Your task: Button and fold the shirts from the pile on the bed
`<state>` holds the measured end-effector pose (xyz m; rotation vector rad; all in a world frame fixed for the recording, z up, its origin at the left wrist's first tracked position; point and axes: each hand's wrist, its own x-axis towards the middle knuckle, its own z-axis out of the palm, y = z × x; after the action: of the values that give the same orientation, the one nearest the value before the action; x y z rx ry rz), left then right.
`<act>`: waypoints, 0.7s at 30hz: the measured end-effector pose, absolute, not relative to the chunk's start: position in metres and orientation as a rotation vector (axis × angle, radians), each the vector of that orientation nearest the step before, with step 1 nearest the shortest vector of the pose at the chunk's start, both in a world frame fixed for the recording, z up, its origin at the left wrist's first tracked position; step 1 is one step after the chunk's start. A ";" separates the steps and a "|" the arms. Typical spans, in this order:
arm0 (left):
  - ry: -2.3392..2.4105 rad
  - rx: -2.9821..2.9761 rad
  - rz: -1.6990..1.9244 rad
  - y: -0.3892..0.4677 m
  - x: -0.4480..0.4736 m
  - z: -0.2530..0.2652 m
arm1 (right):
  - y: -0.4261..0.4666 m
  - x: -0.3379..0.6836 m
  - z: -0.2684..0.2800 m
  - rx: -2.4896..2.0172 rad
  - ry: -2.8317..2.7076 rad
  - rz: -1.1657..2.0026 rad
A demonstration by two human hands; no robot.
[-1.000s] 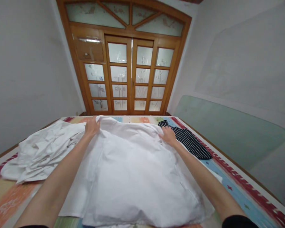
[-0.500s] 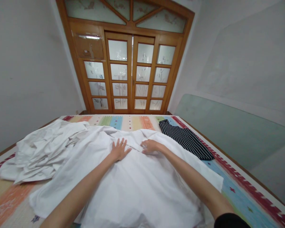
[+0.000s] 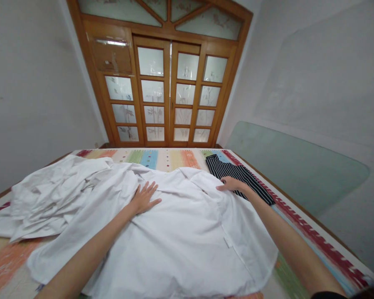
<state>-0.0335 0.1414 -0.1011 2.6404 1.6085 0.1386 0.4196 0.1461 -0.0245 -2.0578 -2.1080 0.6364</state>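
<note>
A white shirt [image 3: 180, 236] lies spread over the bed in front of me, with soft creases and a small label showing near its right seam. My left hand [image 3: 142, 198] rests flat on its upper left part, fingers spread. At the shirt's upper right edge, my right hand [image 3: 232, 185] has its fingers curled in a pinch on the cloth. Just beyond that hand is a folded black garment with white stripes [image 3: 241, 176]. To the left, a crumpled heap of white cloth [image 3: 56, 195] lies against the shirt.
The bed is covered by a striped, colourful bedspread [image 3: 12, 261] with a dark red border. Walls stand on both sides, and a pale green panel [image 3: 293, 162] leans along the right one. Wooden doors with glass panes [image 3: 170, 95] rise beyond the bed's far end.
My right hand has moved right, from the shirt's upper middle to its right edge, and the cloth there lies flatter. My left hand has shifted slightly left, still flat. The view has shifted a little.
</note>
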 end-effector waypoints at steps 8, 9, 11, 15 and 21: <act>1.707 2.495 0.093 0.137 -0.028 -0.086 | 0.136 0.409 -0.014 -1.962 -1.465 1.098; 1.762 2.464 0.113 0.138 -0.025 -0.083 | 0.136 0.409 -0.014 -1.989 -1.430 1.124; 1.898 2.440 0.203 0.140 -0.020 -0.073 | 0.138 0.408 -0.015 -2.036 -1.459 1.170; 2.081 2.535 0.421 0.148 -0.017 -0.043 | 0.139 0.405 -0.013 -2.132 -1.709 1.016; 2.458 2.296 0.665 0.149 -0.064 0.005 | 0.135 0.400 0.001 -2.357 -1.807 -0.329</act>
<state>-0.0644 0.1492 0.0047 2.2957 2.4577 0.6646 0.4002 0.1348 0.0010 -2.3567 -1.8068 -0.3293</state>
